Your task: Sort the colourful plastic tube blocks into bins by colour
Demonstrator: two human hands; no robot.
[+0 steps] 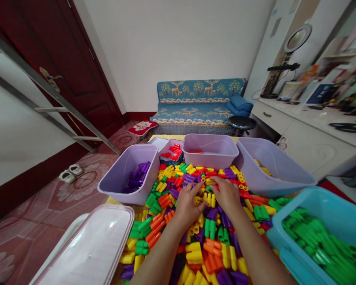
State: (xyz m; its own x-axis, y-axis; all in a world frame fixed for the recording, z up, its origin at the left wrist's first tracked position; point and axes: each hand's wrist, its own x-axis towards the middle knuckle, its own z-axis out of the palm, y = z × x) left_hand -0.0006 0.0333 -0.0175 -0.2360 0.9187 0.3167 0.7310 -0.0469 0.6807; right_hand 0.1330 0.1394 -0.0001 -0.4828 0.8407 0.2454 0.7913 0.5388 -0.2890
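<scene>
A heap of multicoloured plastic twin-tube blocks (158, 223) is spread within reach of both hands, flanked by a lilac plastic tub of purple blocks (115, 186) and a turquoise plastic tub of green blocks (307, 202), so both are kept close. The left grip (190, 206) and right grip (227, 196) are spread and laid on the heap, with nothing seen pinched; a yellow twin-tube block (209, 199) between them appears to be aligned lengthwise, pointing away from the body.

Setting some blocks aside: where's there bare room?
The middle lilac tub, with few red blocks, has most free floor; next, the right lilac tub, with few yellow blocks. Crowded: the block heap under both hands, and the blue tub.
</scene>
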